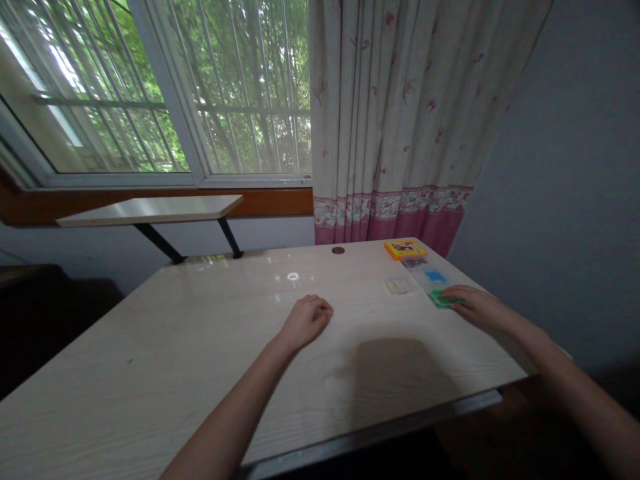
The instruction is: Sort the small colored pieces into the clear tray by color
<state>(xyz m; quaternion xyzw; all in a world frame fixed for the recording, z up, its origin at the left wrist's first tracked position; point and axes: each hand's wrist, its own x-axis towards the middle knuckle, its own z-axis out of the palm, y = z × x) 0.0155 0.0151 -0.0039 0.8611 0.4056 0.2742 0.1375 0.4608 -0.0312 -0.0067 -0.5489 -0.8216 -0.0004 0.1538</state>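
Observation:
My left hand (306, 321) rests on the table near its middle, fingers curled into a loose fist, with nothing visible in it. At the right side of the table my right hand (473, 305) reaches over a small green patterned thing (438, 299), its fingers bent down and together at the edge of it. What the fingertips grip, if anything, is too small to make out. Just behind the green thing lies a clear plastic container with bright blue contents (435, 276). A small clear box with something pale yellowish inside (399, 286) stands to the left of them.
An orange-yellow box with a picture (405, 249) lies at the back right, beside dark contents in clear plastic (415, 264). The table (200, 360) has a round cable hole (339, 251) and a raised shelf (160, 209) on black legs. A curtain (390, 133) hangs behind.

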